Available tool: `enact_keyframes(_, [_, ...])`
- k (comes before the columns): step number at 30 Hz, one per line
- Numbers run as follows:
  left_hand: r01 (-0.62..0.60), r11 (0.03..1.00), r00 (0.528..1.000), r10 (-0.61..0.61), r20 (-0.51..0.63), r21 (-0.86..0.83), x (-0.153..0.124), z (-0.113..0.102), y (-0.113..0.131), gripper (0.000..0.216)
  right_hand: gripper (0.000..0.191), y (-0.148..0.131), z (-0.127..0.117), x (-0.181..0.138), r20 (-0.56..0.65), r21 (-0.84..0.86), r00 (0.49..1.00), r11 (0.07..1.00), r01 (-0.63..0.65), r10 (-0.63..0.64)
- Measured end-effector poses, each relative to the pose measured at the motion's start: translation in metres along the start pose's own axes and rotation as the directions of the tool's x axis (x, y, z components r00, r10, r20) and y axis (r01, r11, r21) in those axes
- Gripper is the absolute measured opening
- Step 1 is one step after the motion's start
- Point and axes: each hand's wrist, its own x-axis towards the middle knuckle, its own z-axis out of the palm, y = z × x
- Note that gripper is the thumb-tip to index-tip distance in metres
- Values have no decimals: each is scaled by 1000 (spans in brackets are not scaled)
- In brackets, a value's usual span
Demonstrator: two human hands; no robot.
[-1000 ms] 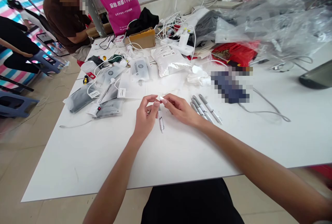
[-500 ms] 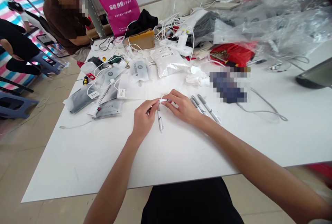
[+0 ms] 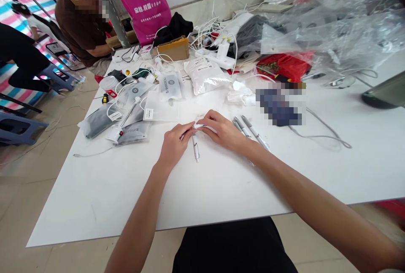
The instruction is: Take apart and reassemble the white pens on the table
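Note:
My left hand (image 3: 173,143) and my right hand (image 3: 221,130) meet fingertip to fingertip low over the white table (image 3: 221,180). Both pinch a small white piece (image 3: 198,126) between them, fingers closed on it. A clear pen barrel (image 3: 196,150) lies on the table just below the fingertips, between the two hands. Several silver pens (image 3: 249,131) lie side by side right of my right hand, partly hidden by my wrist.
Grey packaged pouches (image 3: 133,131) and white cables lie left of my hands. A white bag (image 3: 205,72), a cardboard box (image 3: 173,47), red packaging (image 3: 286,64) and clear plastic wrap (image 3: 332,24) crowd the far side. A seated person (image 3: 82,24) is at the far left corner.
Both hands have sunk from a slightly raised position down toward the table, still pinching the small white piece. The pen barrel on the table has stayed put.

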Motion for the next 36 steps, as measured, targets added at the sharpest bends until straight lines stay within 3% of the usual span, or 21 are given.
enact_keyframes(10, [-210, 966, 961, 176, 213, 150, 0, -4, -9, 45, 28, -4, 0, -1, 73, -182, 996, 981, 70, -58])
enact_keyframes(15, [-208, 966, 970, 183, 161, 152, -2, 0, -7, 43, 22, -5, 5, -2, 107, -156, 993, 985, 73, -57])
enact_keyframes(21, [-199, 972, 980, 196, 38, 126, 2, -2, -7, 14, 23, -4, 5, -2, 103, -140, 993, 988, 72, -58])
enact_keyframes(29, [-163, 959, 987, 154, 56, 231, 2, -3, -13, 18, 21, -3, 8, -5, 86, 20, 996, 999, 26, -27])
enact_keyframes(36, [-217, 969, 972, 204, 115, 117, 0, -4, -22, 36, 25, -2, 7, -3, 69, -38, 997, 999, 24, -21])
